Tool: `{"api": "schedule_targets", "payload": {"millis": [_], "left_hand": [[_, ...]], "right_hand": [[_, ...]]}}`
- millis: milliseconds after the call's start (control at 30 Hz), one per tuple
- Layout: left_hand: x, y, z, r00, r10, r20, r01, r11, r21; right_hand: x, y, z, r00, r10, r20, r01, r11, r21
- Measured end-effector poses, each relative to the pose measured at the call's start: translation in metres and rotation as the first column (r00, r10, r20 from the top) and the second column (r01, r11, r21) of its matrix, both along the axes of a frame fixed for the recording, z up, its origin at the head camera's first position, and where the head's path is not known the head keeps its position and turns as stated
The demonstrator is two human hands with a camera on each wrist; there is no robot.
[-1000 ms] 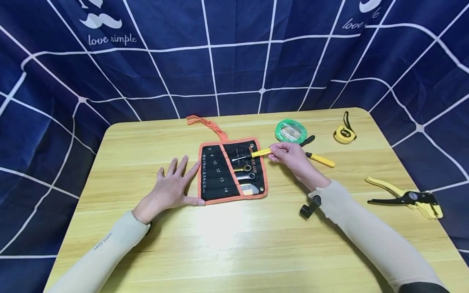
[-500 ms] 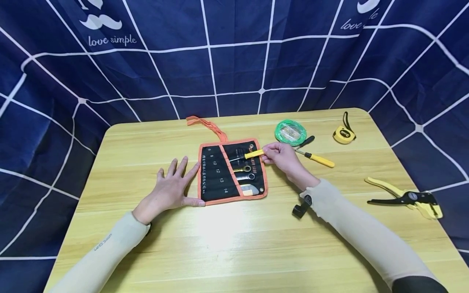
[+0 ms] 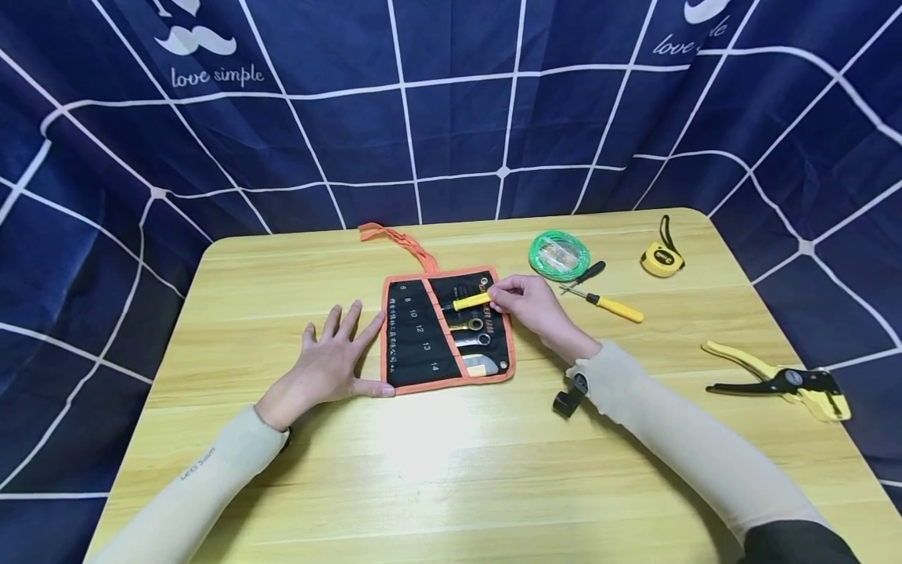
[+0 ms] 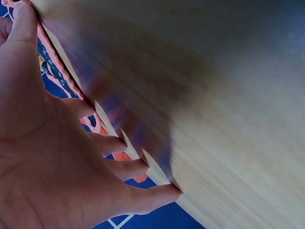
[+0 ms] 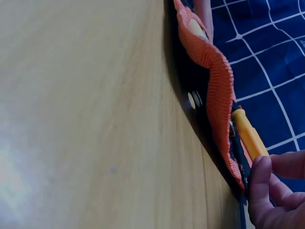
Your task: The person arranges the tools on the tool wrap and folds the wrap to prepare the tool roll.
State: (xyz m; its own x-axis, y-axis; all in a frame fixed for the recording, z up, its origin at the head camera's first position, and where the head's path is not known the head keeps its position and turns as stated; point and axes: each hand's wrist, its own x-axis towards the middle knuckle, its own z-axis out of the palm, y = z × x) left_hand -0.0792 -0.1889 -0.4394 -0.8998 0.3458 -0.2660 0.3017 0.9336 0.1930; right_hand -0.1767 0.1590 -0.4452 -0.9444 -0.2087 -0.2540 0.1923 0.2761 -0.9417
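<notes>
A black tool pouch (image 3: 412, 345) with orange edging lies spread on the table, its slots numbered in white. Two ring-ended wrenches, one yellowish (image 3: 475, 324) and one silver (image 3: 483, 339), and a utility knife (image 3: 481, 366) stick out of its slots. My right hand (image 3: 532, 307) pinches the end of a yellow screwdriver handle (image 3: 470, 301); the shaft is hidden in an upper slot. In the right wrist view, the yellow handle (image 5: 250, 133) shows between thumb and fingers. My left hand (image 3: 331, 356) lies with spread fingers, thumb and a fingertip touching the pouch's left edge.
Behind my right hand are a coil of green wire (image 3: 559, 255), a black-handled tool (image 3: 592, 272) and another yellow-handled screwdriver (image 3: 615, 307). A yellow tape measure (image 3: 662, 258) sits at the back right, wire strippers (image 3: 782, 381) at the right. Orange ties (image 3: 402, 239) trail behind the pouch.
My right hand has moved left with the screwdriver, and its shaft has slid into the pouch slot until only the handle shows. The left hand has stayed still.
</notes>
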Motion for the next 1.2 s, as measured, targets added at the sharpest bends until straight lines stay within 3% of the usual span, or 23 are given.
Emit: {"api": "schedule_targets", "payload": {"millis": [267,567,933,1200], "left_hand": [[0.000,-0.001,0.001,1.000,-0.001,-0.010,0.001,1.000,0.005],[-0.001,-0.001,0.003,1.000,0.000,-0.004,0.000,1.000,0.003],[-0.001,0.000,0.005,1.000,0.004,0.009,-0.004,1.000,0.004],[-0.001,0.000,0.004,1.000,0.004,0.014,-0.004,1.000,0.002]], "right_hand": [[-0.002,-0.005,-0.003,0.999,0.030,-0.029,-0.029,0.999,0.037],[-0.002,-0.005,0.005,0.997,0.074,-0.030,-0.071,0.991,0.114],[-0.003,-0.003,0.007,0.995,0.104,-0.013,-0.103,0.992,0.072],[-0.005,-0.001,0.005,0.990,0.142,0.003,-0.141,0.983,0.119]]}}
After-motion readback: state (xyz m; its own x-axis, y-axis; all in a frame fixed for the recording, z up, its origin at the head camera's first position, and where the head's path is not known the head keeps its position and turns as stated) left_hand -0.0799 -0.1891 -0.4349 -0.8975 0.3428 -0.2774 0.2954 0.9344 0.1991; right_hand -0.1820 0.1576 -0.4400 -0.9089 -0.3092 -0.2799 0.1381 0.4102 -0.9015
